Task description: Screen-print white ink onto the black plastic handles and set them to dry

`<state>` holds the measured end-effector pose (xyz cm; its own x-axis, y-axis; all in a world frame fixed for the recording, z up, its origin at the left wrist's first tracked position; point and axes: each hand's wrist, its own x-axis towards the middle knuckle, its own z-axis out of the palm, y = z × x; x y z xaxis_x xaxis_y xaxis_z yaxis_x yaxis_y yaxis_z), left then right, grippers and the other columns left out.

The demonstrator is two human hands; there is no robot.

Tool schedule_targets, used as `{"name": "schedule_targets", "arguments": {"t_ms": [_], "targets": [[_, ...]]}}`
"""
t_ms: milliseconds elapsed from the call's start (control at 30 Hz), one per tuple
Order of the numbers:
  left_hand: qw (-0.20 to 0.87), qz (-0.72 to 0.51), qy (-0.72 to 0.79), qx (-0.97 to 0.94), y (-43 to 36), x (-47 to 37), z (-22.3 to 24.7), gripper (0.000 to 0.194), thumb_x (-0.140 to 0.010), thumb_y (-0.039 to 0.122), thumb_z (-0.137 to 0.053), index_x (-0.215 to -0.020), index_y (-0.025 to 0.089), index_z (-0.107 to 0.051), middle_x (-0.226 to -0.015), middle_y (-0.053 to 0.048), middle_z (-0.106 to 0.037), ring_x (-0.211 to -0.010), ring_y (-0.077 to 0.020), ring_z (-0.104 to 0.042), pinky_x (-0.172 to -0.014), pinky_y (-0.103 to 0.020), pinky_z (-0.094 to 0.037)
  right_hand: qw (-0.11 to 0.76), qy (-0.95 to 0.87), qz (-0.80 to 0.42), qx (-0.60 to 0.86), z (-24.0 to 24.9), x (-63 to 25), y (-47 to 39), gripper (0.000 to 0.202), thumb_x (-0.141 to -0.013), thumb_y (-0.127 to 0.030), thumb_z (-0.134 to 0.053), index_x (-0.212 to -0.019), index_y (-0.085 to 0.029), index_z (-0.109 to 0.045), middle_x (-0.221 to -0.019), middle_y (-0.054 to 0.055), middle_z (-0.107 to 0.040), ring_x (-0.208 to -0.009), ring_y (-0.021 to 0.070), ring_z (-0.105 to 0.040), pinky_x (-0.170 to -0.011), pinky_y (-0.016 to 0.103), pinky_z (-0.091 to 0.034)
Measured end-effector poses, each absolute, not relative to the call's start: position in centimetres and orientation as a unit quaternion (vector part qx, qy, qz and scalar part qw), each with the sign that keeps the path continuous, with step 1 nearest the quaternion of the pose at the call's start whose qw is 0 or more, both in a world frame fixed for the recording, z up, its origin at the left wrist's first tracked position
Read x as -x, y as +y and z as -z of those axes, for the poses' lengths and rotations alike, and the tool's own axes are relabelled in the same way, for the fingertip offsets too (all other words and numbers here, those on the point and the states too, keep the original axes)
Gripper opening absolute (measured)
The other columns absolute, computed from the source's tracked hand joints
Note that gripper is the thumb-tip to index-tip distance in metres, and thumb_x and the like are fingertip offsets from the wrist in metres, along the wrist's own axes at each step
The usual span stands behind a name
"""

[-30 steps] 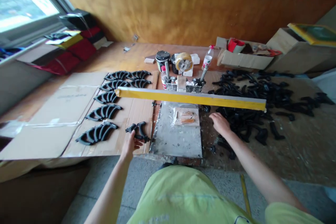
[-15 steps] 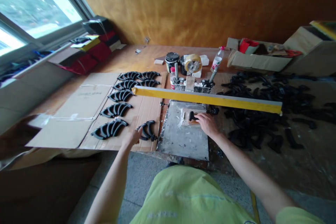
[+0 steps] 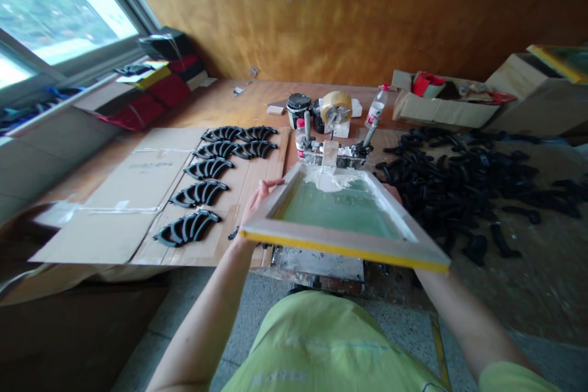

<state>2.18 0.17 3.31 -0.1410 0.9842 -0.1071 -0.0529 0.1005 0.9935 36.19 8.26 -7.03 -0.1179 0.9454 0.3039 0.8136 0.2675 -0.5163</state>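
1 screen frame (image 3: 337, 211) with green mesh and a yellow near edge lay between the person's left hand (image 3: 256, 202) and right hand (image 3: 393, 192), tilted, its far end at a metal clamp (image 3: 337, 154) on the desk (image 3: 215, 107). The left hand was against the left rail, some fingers showing beyond it; the right hand was mostly hidden behind the right rail. How tightly either was closed, I could not tell. Under the frame, the near part of 1 metal plate (image 3: 324, 260) showed.

Left of the frame, 1 cardboard sheet (image 3: 117, 196) bore 7 fanned rows of black curved parts (image 3: 188, 228): 2 side by side at the far end, 2 more next to them, then 3 single rows toward the near edge. A bit of black also showed beside the left wrist. Right of the frame, a heap of black parts (image 3: 463, 177) overlapped too much for a count.

Around the clamp stood 2 posts (image 3: 370, 132), 2 red-capped bottles (image 3: 376, 107), 1 black tub (image 3: 298, 109) and 1 roll of tape (image 3: 334, 108). At the far right were 1 open box (image 3: 445, 109) and 1 yellow-edged panel (image 3: 563, 61).
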Motion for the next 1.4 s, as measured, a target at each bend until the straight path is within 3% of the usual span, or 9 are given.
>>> {"name": "schedule_targets", "arguments": {"t_ms": [100, 200, 400, 700, 833, 1000, 1133, 1300, 1400], "targets": [[0.531, -0.431, 0.603, -0.41, -2.4, -1.3, 1.0, 0.057, -0.081, 0.063, -0.053, -0.116, 0.018, -0.064, -0.069, 0.0, -0.062, -0.055, -0.012, -0.053, -0.048, -0.021, -0.039, 0.33, -0.726, -0.027, 0.603, 4.9, -36.2, 10.7, 0.034, -0.089, -0.024, -0.05, -0.116, -0.011, -0.064, -0.113, 0.013, -0.065, -0.105, 0.0248, -0.059, -0.094, 0.038, -0.047], [0.543, -0.409, 0.62, -0.392, -3.5, -1.4, 5.7, 0.069, -0.076, 0.057, -0.063, -0.133, 0.018, -0.053, -0.073, 0.0, -0.063, -0.061, -0.0132, -0.056, -0.054, -0.021, -0.043, 0.303, -0.798, 0.037, 0.519, 2.7, -31.7, 12.7, 0.054, -0.081, -0.023, -0.065, -0.133, -0.017, -0.052, -0.135, 0.014, -0.05, -0.124, 0.0298, -0.046, -0.102, 0.045, -0.04], [0.523, -0.383, 0.637, -0.418, -2.8, -1.7, 10.0, 0.066, -0.081, 0.052, -0.057, -0.137, 0.018, -0.049, -0.086, -0.003, -0.068, -0.073, -0.0156, -0.061, -0.065, -0.024, -0.046, 0.111, -0.87, -0.009, 0.481, 2.2, -24.8, 13.6, 0.014, -0.084, -0.017, -0.058, -0.097, -0.014, -0.063, -0.098, 0.013, -0.064, -0.097, 0.0256, -0.055, -0.084, 0.035, -0.042], [0.534, -0.397, 0.63, -0.4, -3.0, -1.8, 9.9, 0.066, -0.08, 0.054, -0.058, -0.134, 0.017, -0.052, -0.095, -0.004, -0.07, -0.08, -0.0169, -0.064, -0.07, -0.024, -0.048, 0.07, -0.954, -0.081, 0.279, 2.7, -28.5, 7.9, 0.013, -0.078, -0.006, -0.053, -0.081, -0.016, -0.062, -0.083, 0.007, -0.064, -0.087, 0.0205, -0.055, -0.075, 0.028, -0.039], [0.545, -0.402, 0.625, -0.39, -3.0, -1.7, 9.5, 0.066, -0.079, 0.053, -0.06, -0.134, 0.017, -0.051, -0.089, -0.004, -0.069, -0.073, -0.0154, -0.062, -0.063, -0.023, -0.047, 0.096, -0.929, -0.091, 0.345, 2.7, -28.3, 8.7, 0.007, -0.081, -0.014, -0.058, -0.077, -0.018, -0.062, -0.08, 0.005, -0.063, -0.081, 0.0192, -0.055, -0.071, 0.028, -0.039], [0.564, -0.414, 0.607, -0.377, -3.1, -1.6, 9.0, 0.068, -0.079, 0.052, -0.061, -0.136, 0.017, -0.049, -0.084, -0.005, -0.069, -0.068, -0.0153, -0.062, -0.059, -0.022, -0.046, 0.16, -0.927, -0.065, 0.333, 4.7, -28.5, 6.7, 0.023, -0.083, -0.007, -0.048, -0.093, -0.016, -0.066, -0.095, 0.01, -0.066, -0.096, 0.0225, -0.056, -0.084, 0.033, -0.043], [0.561, -0.412, 0.614, -0.371, -3.1, -1.7, 8.1, 0.07, -0.076, 0.054, -0.064, -0.134, 0.017, -0.051, -0.08, -0.004, -0.069, -0.063, -0.0152, -0.061, -0.055, -0.022, -0.045, 0.167, -0.906, -0.102, 0.375, 3.6, -28.1, 7.8, 0.018, -0.086, -0.021, -0.057, -0.101, -0.022, -0.067, -0.097, 0.005, -0.069, -0.089, 0.0207, -0.061, -0.08, 0.032, -0.046], [0.541, -0.413, 0.624, -0.385, -2.9, -1.3, 3.4, 0.066, -0.077, 0.059, -0.061, -0.13, 0.019, -0.056, -0.08, -0.004, -0.069, -0.066, -0.016, -0.062, -0.055, -0.023, -0.045, 0.188, -0.845, -0.059, 0.498, 0.3, -27.1, 13.9, 0.06, -0.08, -0.03, -0.069, -0.136, -0.033, -0.049, -0.106, 0.003, -0.07, -0.084, 0.0204, -0.064, -0.074, 0.03, -0.047], [0.563, -0.429, 0.597, -0.378, -2.0, -1.3, -0.5, 0.061, -0.081, 0.066, -0.05, -0.121, 0.021, -0.063, -0.077, -0.003, -0.07, -0.058, -0.0162, -0.06, -0.05, -0.025, -0.044, 0.238, -0.789, -0.05, 0.564, -0.5, -30.1, 16.2, 0.051, -0.082, -0.034, -0.064, -0.132, -0.028, -0.054, -0.096, 0.004, -0.072, -0.08, 0.0211, -0.064, -0.075, 0.032, -0.047]]}}
